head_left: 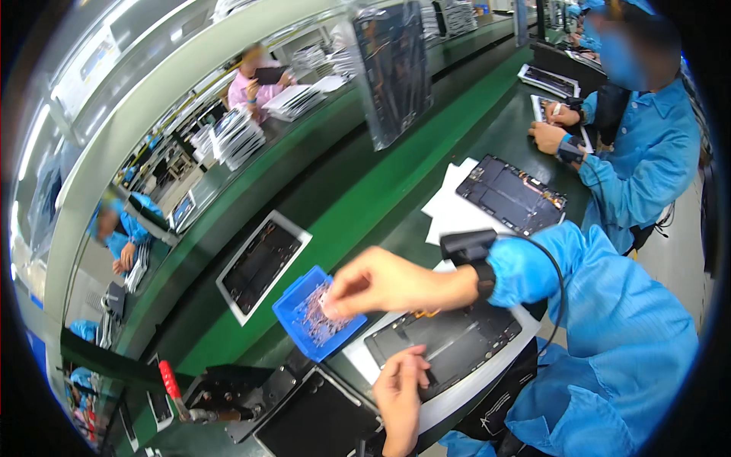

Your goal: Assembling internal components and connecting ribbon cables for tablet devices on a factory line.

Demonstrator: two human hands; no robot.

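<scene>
Right hand (381, 283) reached out over the small blue tray (293, 314), fingertips pinched narrow and dipped into the heap of tiny pale parts (324, 320) lying in it. Could not tell whether a part was actually caught between thumb and forefinger. Wore a dark wrist strap (484, 279) with a black cord looping back along the blue sleeve, and a black device (466, 245) sat just behind the wrist.

Left hand (398, 396) rested lower, nearer the body, fingers curled loosely and pressed on the near edge of an opened dark tablet body (457, 343), holding nothing. Lay that tablet body on a white sheet (472, 396), just to the right of the blue tray and directly beneath the right forearm.

Beyond the right hand, a second opened tablet body (512, 195) on white paper. To the left of the tray, across the green belt (396, 206), a white-framed panel (263, 263) lying flat. Below the left hand, a dark fixture (316, 419), and further left a red-handled tool (170, 381).

Farther off on the right, another person in a blue smock (647, 160), hands down on their own work. Hung overhead a bagged dark panel (392, 72). Across the line, other workers seated among stacks of panels.
</scene>
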